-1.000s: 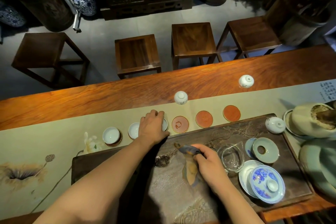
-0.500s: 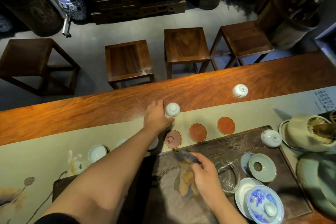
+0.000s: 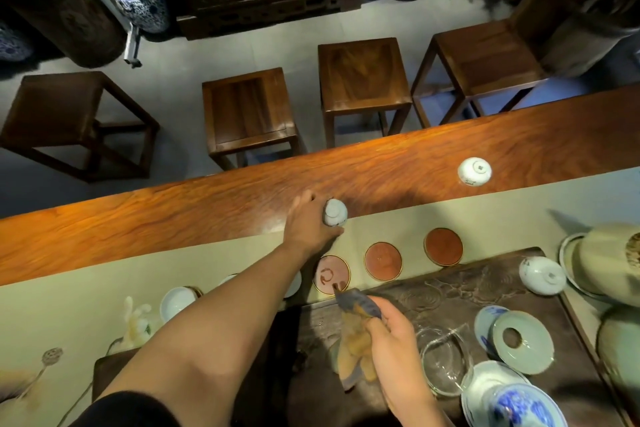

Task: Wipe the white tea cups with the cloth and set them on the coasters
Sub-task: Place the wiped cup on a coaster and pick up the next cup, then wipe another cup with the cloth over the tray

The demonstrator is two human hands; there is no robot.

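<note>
My left hand [image 3: 310,218] grips an upturned white tea cup [image 3: 335,212] at the far edge of the table runner. My right hand [image 3: 391,340] holds a yellow and blue cloth [image 3: 356,333] above the dark tea tray [image 3: 450,288]. Three red coasters lie bare in a row: one [image 3: 331,274], a second [image 3: 382,260], a third [image 3: 443,246]. Left of them an upright white cup [image 3: 178,303] stands on a coaster, and my forearm hides most of two more. Another upturned cup [image 3: 474,171] sits far right on the wood, and one [image 3: 542,275] lies on the tray.
On the tray are a glass pitcher [image 3: 445,362], a pale green lid [image 3: 523,341] and a blue-and-white lidded bowl [image 3: 516,406]. Large pale vessels [image 3: 609,263] crowd the right edge. Wooden stools [image 3: 363,76] stand beyond the long wooden table [image 3: 173,211].
My left hand left the cup on the third coaster, reached forward and closed round the upturned cup at the runner's edge. My right hand kept the cloth over the tray.
</note>
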